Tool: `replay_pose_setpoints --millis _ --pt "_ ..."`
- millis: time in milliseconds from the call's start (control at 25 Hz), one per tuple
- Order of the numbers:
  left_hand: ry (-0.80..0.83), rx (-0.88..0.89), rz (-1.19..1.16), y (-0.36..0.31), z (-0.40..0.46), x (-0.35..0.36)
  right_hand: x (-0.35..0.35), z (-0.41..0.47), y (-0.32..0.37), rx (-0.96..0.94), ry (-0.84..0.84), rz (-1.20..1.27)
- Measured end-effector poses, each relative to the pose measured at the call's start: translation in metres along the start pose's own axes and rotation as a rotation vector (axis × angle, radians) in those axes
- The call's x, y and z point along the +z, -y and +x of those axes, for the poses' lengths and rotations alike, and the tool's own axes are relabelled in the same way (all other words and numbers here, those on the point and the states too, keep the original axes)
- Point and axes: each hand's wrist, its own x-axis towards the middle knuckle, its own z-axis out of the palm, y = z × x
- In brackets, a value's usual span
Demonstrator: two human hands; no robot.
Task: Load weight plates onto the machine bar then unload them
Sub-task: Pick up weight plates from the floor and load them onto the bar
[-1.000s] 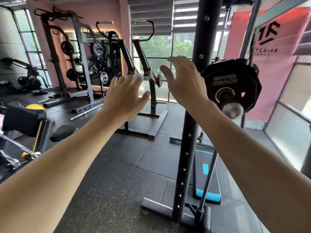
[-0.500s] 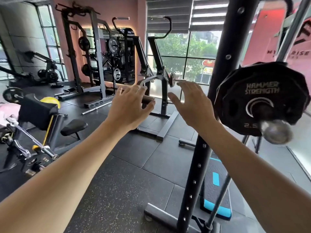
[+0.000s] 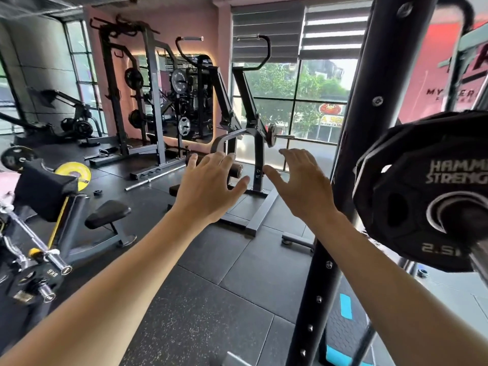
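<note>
Head view: both hands out front at chest height, fingers spread and loose, holding nothing. Left hand (image 3: 208,188) and right hand (image 3: 303,183) sit side by side, palms down and forward, a small gap between them, touching no equipment.

Task item: black twelve-sided rubber weight plate with white "HAMMER STRENGTH" lettering (image 3: 422,186), already seated on the chrome machine bar sleeve (image 3: 480,257) at the right edge of frame. It lies to the right of both hands and nearer the camera. Black perforated steel upright (image 3: 369,143) stands between the right hand and the plate in this view.

Key relation: the sleeve's long axis points roughly toward the viewer, slightly down-left, so the plate has to slide off along that line, toward the person. Right hand is clearly the nearer one; the left is well apart from the plate.

Judgement: plate loaded, unload not yet begun. Next move likely needs both hands swung right, past the upright, onto the plate rim.
</note>
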Motion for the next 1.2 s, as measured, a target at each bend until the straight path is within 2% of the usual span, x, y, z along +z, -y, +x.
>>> replay_pose_setpoints --millis 480,840,1200 --pt "-0.032 0.091 -0.01 0.032 0.13 0.092 0.076 0.063 -0.067 0.117 0.018 -0.06" --pt "-0.022 0.213 0.022 0.143 0.272 0.163 0.177 0.207 -0.075 0.166 -0.15 -0.081" --pt "0.017 0.248 -0.038 0.196 0.373 0.255 0.283 0.307 -0.084 0.145 -0.104 -0.136"
